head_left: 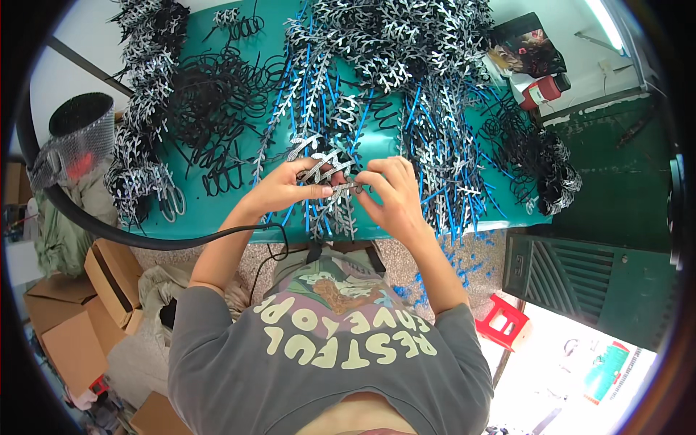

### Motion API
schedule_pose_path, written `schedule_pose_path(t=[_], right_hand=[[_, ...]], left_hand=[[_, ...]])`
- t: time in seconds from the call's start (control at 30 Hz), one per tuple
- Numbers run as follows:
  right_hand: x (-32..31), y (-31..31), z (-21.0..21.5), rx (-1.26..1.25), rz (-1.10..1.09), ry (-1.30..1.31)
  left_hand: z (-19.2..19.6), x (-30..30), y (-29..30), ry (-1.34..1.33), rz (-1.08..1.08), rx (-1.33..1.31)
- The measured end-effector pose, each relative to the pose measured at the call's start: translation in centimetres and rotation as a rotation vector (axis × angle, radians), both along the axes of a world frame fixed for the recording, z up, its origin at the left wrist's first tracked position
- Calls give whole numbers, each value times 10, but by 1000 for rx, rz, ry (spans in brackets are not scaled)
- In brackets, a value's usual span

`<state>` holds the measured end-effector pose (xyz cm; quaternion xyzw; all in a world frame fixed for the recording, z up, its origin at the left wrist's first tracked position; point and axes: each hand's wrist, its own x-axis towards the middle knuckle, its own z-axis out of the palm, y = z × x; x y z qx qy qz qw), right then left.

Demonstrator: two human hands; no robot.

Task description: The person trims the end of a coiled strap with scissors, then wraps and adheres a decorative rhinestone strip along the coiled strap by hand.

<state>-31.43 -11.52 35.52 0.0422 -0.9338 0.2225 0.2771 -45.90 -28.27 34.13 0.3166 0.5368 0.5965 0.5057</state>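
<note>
Over the near edge of the green table, my left hand (284,187) is closed on a silver-grey leaf-shaped trim (319,167), with several of its pale leaves standing out past the fingers. My right hand (395,197) faces it, thumb and fingertips pinched together at the trim's near end, where a small dark loop shows. Beneath both hands, more leafy strips (341,217) and blue strips lie on the tabletop. The fingers partly hide the spot where the two hands meet.
Heaps of leafy trim (406,43) and tangled black cord (210,101) cover much of the green table (246,217). A thick black hose (145,241) curves past my left forearm. Cardboard boxes (76,348) stand at lower left; a red stool (502,322) is at right.
</note>
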Motion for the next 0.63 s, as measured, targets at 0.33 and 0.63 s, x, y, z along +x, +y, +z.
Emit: schedule_pose_path(t=[0.33,0.63], right_hand=[[5,2,-13,-50,54,-92],[-36,40,-25,-528,43,-434]], left_hand=[[-7,-5,7,67,-18,-35],[-24,-41,32,-83,170,-63]])
